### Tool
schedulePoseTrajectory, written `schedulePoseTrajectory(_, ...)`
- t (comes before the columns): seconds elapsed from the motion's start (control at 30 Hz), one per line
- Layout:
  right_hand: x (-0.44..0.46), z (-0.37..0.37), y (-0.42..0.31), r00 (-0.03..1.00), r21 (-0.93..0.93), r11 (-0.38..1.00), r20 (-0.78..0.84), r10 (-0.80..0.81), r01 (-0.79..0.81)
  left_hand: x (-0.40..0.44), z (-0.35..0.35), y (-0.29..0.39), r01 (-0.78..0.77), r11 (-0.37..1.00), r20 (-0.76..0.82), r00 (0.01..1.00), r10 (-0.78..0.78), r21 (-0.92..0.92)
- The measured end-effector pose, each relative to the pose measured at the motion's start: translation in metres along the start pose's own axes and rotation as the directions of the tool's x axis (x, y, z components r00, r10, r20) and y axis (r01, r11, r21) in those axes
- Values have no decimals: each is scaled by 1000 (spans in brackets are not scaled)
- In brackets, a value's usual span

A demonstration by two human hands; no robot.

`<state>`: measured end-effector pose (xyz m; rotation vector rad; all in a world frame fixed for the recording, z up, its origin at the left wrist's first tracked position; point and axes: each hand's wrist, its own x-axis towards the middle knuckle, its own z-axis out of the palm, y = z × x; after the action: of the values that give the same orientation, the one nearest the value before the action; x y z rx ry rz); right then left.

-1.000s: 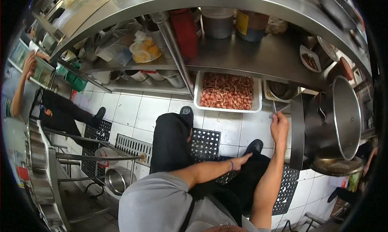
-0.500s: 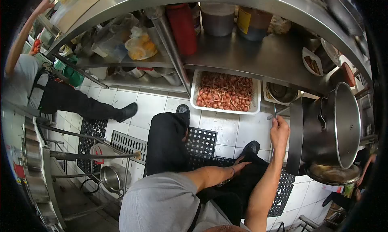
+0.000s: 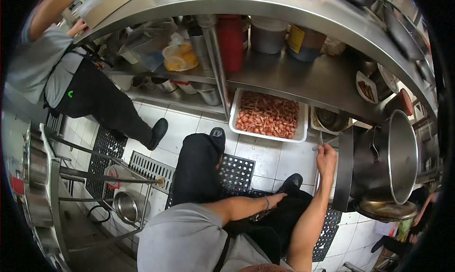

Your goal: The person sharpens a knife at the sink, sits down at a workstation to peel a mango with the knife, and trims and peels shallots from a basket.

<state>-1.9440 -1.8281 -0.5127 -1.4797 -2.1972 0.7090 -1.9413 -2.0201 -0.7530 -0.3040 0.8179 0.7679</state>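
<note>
My right hand [image 3: 326,159] is closed around the handle of a small knife [image 3: 321,138], its thin blade pointing up and away from me. My left hand [image 3: 278,199] rests against my right trouser leg near the knee, fingers appearing stretched out, with nothing visible in it. In front of me a white plastic basket [image 3: 304,126] full of small red shallots [image 3: 270,121] stands on the tiled floor, partly under the steel shelf. Neither hand touches the basket.
A large steel pot [image 3: 379,160] stands close on my right. Overhead is a steel counter [image 3: 265,9], with a lower shelf [image 3: 284,77] holding tubs and bags. At left, a co-worker [image 3: 90,89] stands by the counter. A metal rack [image 3: 95,175] stands at lower left.
The view has shifted slightly. The co-worker has moved nearer, now reaching over the counter. My right hand still holds the knife, and my left hand stays by my leg.
</note>
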Motion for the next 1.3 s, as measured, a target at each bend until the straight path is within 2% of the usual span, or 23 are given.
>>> schedulePoseTrajectory(0.03,1,3,2,1000,-24,999,-15,-23,23,5,-18,6,-229,937,134,971,199,263)
schedulePoseTrajectory(0.07,1,4,4,998,-48,998,-31,-48,47,22,-49,15,-456,756,308,887,344,470)
schedulePoseTrajectory(0.13,2,5,4,998,-67,997,-37,-52,50,-7,-67,42,-587,546,412,809,419,597)
schedulePoseTrajectory(0.17,1,4,3,999,-65,998,-22,-29,27,-55,-44,68,-421,749,156,903,401,512)
schedulePoseTrajectory(0.2,2,4,3,1000,-62,998,-7,-8,8,-110,-16,96,-304,900,-112,929,353,313)
schedulePoseTrajectory(0.27,8,10,12,994,-22,997,70,80,-78,-121,-48,132,-516,815,22,848,530,262)
schedulePoseTrajectory(0.3,13,14,19,987,-6,992,106,124,-124,-165,-35,150,-561,753,-53,789,612,344)
schedulePoseTrajectory(0.33,19,23,29,992,-27,994,75,106,-104,-213,-25,155,-651,634,-79,669,739,416)
schedulePoseTrajectory(0.4,24,36,44,997,-74,995,11,74,-73,-299,-20,166,-666,358,-14,463,886,654)
schedulePoseTrajectory(0.43,11,28,26,1000,-139,990,26,-1,4,-324,-32,171,-646,-14,170,179,969,763)
schedulePoseTrajectory(0.5,1,32,23,998,-77,995,8,-64,65,-381,-48,159,-427,-193,127,-178,976,883)
schedulePoseTrajectory(0.53,-4,38,26,996,-48,995,-1,-93,93,-406,-64,151,-128,-385,308,-399,864,914)
schedulePoseTrajectory(0.57,-6,41,25,994,-87,994,98,-58,66,-427,-72,138,-60,-351,288,-451,845,934)
schedulePoseTrajectory(0.6,-10,44,26,989,7,998,134,-56,56,-427,-89,132,-176,-306,182,-500,847,936)
schedulePoseTrajectory(0.67,-32,46,8,976,186,982,212,-54,14,-429,-105,109,-396,-135,-38,-400,916,908)
schedulePoseTrajectory(0.77,-46,55,-2,952,130,963,170,-256,235,-426,-119,91,-253,-289,140,-480,866,923)
schedulePoseTrajectory(0.8,-51,53,-11,929,104,945,178,-324,309,-426,-122,90,-136,-326,213,-517,829,936)
schedulePoseTrajectory(0.9,-82,28,-76,894,22,919,225,-388,393,-426,-131,89,-118,-320,219,-511,831,940)
schedulePoseTrajectory(0.93,-85,28,-88,894,33,920,224,-388,391,-427,-132,90,-105,-351,240,-551,799,930)
schedulePoseTrajectory(1.07,-107,27,-127,894,58,941,298,-336,335,-426,-144,90,-116,-352,235,-548,803,929)
schedulePoseTrajectory(1.13,-86,66,-105,859,259,924,360,-363,282,-429,-147,86,-86,-336,237,-546,804,938)
schedulePoseTrajectory(1.2,-106,65,-146,852,328,931,431,-299,161,-433,-152,80,-38,-319,244,-564,789,947)
schedulePoseTrajectory(1.3,-88,128,-138,817,441,880,433,-380,175,-444,-153,70,-41,-245,178,-568,803,969)
